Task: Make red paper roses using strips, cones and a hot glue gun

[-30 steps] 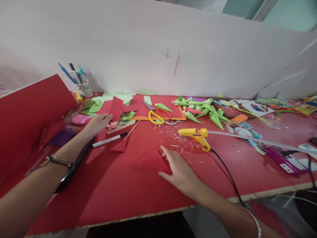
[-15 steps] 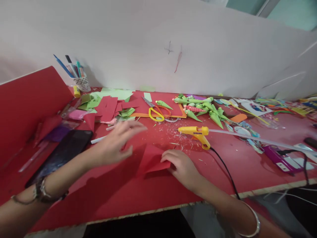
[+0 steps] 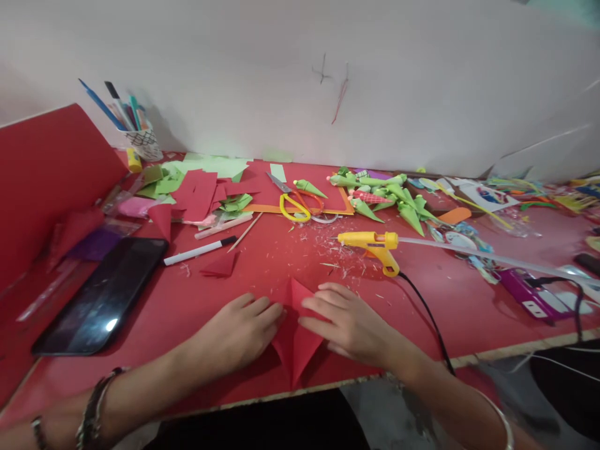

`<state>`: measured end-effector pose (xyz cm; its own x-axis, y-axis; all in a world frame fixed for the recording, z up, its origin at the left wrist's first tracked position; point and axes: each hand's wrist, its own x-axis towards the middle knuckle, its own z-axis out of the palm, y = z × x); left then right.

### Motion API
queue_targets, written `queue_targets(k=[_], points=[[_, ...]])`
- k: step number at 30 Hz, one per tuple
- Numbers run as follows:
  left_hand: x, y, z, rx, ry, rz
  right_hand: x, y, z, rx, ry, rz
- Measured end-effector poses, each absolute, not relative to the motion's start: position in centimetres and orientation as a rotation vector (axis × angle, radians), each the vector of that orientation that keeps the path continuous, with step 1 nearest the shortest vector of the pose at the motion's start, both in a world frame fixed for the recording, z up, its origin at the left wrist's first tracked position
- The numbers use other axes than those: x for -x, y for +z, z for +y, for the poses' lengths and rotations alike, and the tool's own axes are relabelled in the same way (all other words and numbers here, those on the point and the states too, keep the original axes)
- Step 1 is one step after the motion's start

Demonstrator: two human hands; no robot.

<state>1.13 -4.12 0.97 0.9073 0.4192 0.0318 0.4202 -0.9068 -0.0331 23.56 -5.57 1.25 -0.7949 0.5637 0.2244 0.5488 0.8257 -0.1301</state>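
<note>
A red paper piece [image 3: 294, 340], folded to a point, lies near the front edge of the red table [image 3: 197, 325]. My left hand [image 3: 241, 334] rests on its left side with fingers curled against the paper. My right hand [image 3: 349, 325] presses on its right side, fingers bent over the fold. Both hands hold the paper down between them.
A yellow glue gun [image 3: 375, 245] with a black cord lies just beyond my right hand. A black phone [image 3: 100, 297] lies at the left. A marker [image 3: 199, 250], yellow scissors [image 3: 293, 203], green paper cones [image 3: 394, 203], paper scraps and a pen cup [image 3: 138, 144] sit further back.
My left hand came back from the far left scraps to the red paper. The paper was turned and folded to a point. Both hands now sit together on it.
</note>
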Motion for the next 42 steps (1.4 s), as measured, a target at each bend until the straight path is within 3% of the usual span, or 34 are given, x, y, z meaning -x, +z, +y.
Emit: queue_targets(k=[5,12,16,25,42], points=[[-1.2,0.6,-5.1,3.039,-0.017,-0.842,-24.0,0.9,-6.6,0.951,0.282,-2.726],[-0.4,0.3,-4.2,3.173,-0.302,-1.202,-24.1,0.5,-5.6,1.247,0.712,-2.471],[-0.3,0.3,-4.0,3.075,-0.274,-1.434,-23.2,0.6,-5.1,1.423,0.682,-2.36],[-0.7,-0.2,-3.6,2.961,-0.162,-1.462,-22.1,0.1,-4.7,1.69,0.468,-2.339],[-0.3,-1.1,-3.4,2.947,-0.148,-1.485,-21.6,-0.5,-4.6,1.738,0.212,-2.42]])
